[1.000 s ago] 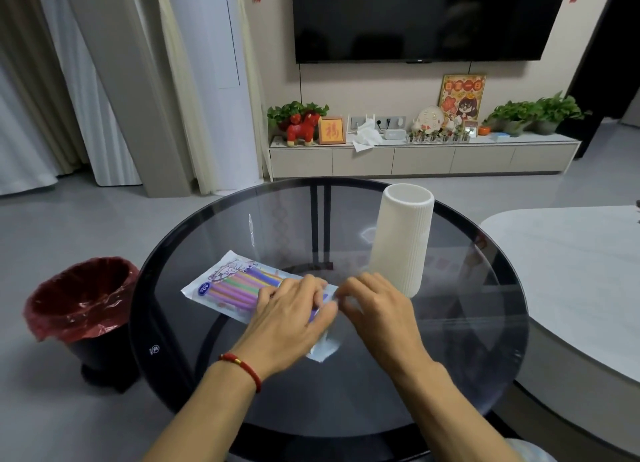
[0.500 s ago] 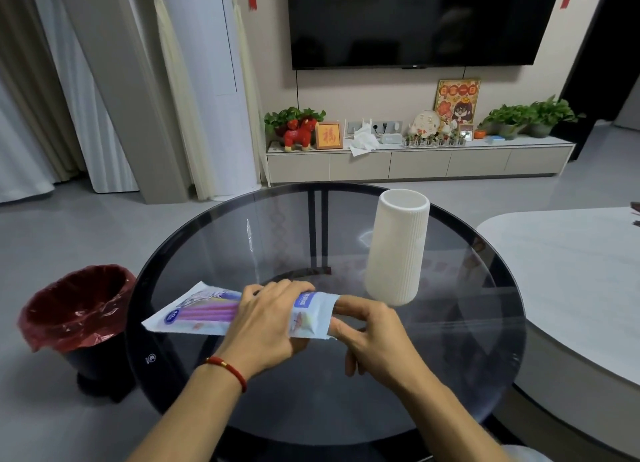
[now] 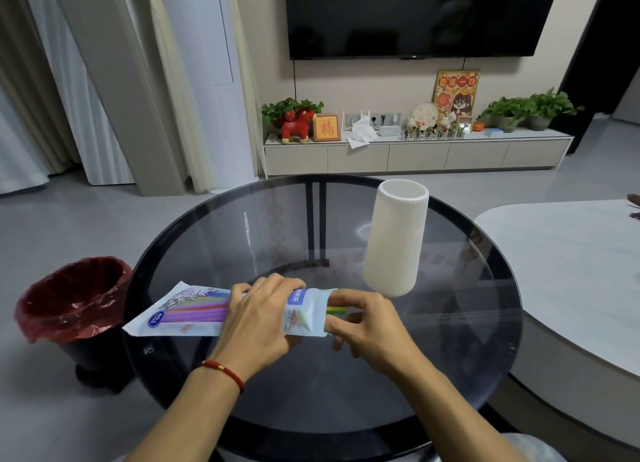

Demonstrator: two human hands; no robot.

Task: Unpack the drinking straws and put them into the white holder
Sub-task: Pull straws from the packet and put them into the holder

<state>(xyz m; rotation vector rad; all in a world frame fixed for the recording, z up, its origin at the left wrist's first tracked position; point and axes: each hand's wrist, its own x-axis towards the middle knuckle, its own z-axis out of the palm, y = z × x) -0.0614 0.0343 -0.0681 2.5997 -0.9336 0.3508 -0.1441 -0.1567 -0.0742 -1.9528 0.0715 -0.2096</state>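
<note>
Above the near half of the round glass table (image 3: 450, 375), a flat pack (image 3: 187, 311) of coloured straws (image 3: 201, 311) is held level, lying left to right, lifted off the glass. Its left end juts out past the table's left edge, toward the bin (image 3: 69, 299) with the red liner that stands on the floor there. Purple, pink and green straws show through the clear window in the pack's left part; the right part is printed white and blue.

The left hand (image 3: 258, 318) is closed around the pack's middle, fingers over the far side and thumb underneath, a red cord bracelet (image 3: 225, 371) on its wrist. The right hand (image 3: 367, 326) is at the pack's right end, which looks open: thumb and fingers are pinched on a few straw tips, yellow and green, that stick out of the mouth just beside the fingertips. How many straws it has hold of cannot be told.

The white holder (image 3: 394, 240), a tall ribbed cylinder with an open top, stands upright toward the table's far right, just beyond the right hand and not touching it. Its inside cannot be seen from here.

Right of the glass table, a pale table (image 3: 571, 271) curves along its edge. Against the far wall runs a low cabinet (image 3: 415, 155) with plants and trinkets on it, under a dark television (image 3: 415, 15).
</note>
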